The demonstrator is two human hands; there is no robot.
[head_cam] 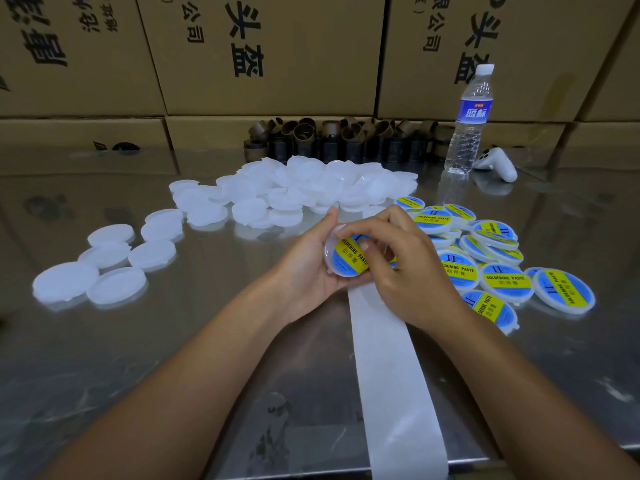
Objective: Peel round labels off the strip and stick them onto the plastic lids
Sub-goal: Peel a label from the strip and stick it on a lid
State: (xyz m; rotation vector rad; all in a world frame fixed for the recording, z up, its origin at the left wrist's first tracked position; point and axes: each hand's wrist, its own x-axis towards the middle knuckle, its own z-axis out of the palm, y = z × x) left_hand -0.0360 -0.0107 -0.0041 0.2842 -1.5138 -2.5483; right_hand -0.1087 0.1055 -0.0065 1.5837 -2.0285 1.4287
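Note:
My left hand (pixel 308 268) grips a white plastic lid (pixel 346 256) from below, tilted toward me. A round blue and yellow label lies on the lid's face. My right hand (pixel 405 261) curls over the lid, its thumb and fingertips pressing on the label. The white backing strip (pixel 391 375) runs from under my hands down to the table's front edge. A heap of unlabelled lids (pixel 298 188) lies behind my hands, and several more bare lids (pixel 107 265) sit at the left. Labelled lids (pixel 491 265) are piled at the right.
A clear water bottle (pixel 467 123) stands at the back right beside a white controller (pixel 497 164). Brown cardboard cores (pixel 339 140) line the back of the steel table (pixel 173 341). Stacked cardboard boxes (pixel 270 53) form a wall behind.

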